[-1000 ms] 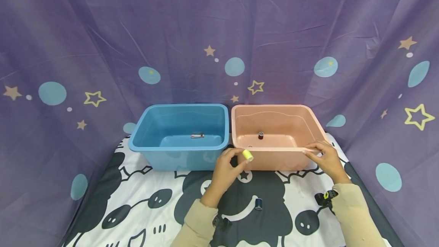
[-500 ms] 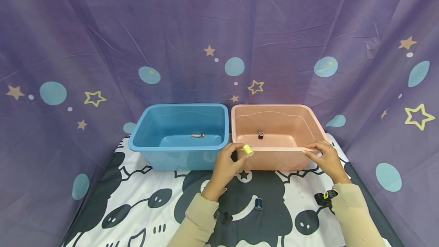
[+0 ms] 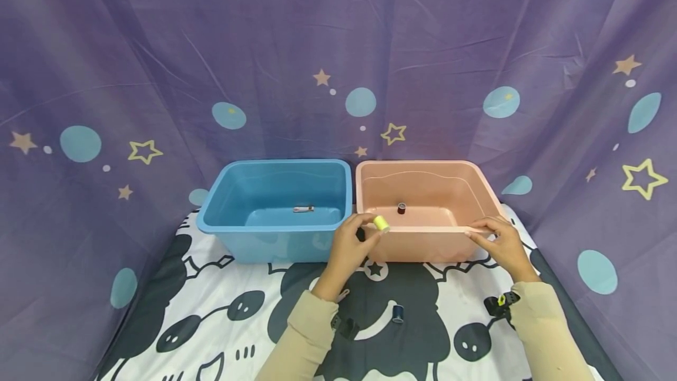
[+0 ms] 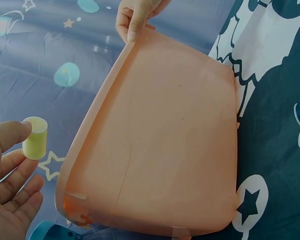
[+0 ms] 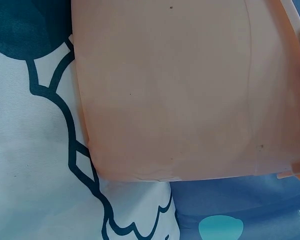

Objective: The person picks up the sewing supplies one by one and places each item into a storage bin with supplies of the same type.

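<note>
1. Since a second ago, my left hand [image 3: 350,246] has carried the yellow spool [image 3: 381,223] up from in front of the pink tub [image 3: 423,246] to its near rim; my right hand [image 3: 501,244] has not shifted.
2. Blue spool [image 3: 398,313]: lying on the patterned cloth [image 3: 211,310] between my forearms, near me, untouched. I judge it still to be dealt with.
3. Left hand: thumb and fingertips pinching the yellow spool, seen plainly in the left wrist view [image 4: 35,138]. Spool is over the tub's near rim at its left end, not yet let go.
4. Right hand: fingers curled over the tub's near rim at its right end, gripping it.
5. Dark red spool [image 3: 401,209]: standing on the pink tub's floor, so I judge one item already sorted.
6. Blue tub [image 3: 275,240]: just beside the pink one, holding a small metallic item [image 3: 304,209], too small to identify.
7. Hard to read: the right wrist view shows only tub wall and cloth; the near parts of both tub floors are hidden behind their walls.
</note>
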### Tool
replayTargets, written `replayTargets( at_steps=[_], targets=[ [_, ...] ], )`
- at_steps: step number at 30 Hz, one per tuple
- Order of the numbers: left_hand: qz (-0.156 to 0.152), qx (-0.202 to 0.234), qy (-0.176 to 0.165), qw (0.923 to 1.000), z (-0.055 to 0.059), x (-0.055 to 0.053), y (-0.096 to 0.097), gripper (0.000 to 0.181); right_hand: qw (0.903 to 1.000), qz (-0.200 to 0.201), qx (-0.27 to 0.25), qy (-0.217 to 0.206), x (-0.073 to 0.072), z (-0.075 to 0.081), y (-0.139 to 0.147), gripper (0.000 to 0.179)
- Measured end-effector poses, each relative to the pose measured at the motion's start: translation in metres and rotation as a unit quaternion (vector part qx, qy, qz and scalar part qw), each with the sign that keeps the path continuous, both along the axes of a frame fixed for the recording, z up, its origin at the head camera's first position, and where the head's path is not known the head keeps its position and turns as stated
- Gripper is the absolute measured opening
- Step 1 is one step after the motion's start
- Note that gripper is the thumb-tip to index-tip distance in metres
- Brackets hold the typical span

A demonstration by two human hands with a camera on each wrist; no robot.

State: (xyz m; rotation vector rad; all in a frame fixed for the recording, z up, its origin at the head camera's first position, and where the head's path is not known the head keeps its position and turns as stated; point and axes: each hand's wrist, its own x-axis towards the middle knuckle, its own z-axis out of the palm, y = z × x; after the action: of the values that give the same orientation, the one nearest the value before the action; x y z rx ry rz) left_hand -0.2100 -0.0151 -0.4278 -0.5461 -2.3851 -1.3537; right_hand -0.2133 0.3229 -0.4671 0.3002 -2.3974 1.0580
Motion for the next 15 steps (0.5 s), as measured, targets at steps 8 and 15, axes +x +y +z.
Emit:
replayTargets(
  at_steps=[8,15],
  targets=[
    [0.003,0.006,-0.01,0.9999,0.0044,-0.0055,0.0,0.033,1.0,0.004,-0.003,0.001,-0.0006,-0.0006,0.0004,0.015],
    [0.002,0.0,-0.029,0.9996,0.0046,-0.0087,0.002,0.033,1.0,0.002,-0.002,0.001,-0.0007,-0.001,0.0007,0.014]
  ],
)
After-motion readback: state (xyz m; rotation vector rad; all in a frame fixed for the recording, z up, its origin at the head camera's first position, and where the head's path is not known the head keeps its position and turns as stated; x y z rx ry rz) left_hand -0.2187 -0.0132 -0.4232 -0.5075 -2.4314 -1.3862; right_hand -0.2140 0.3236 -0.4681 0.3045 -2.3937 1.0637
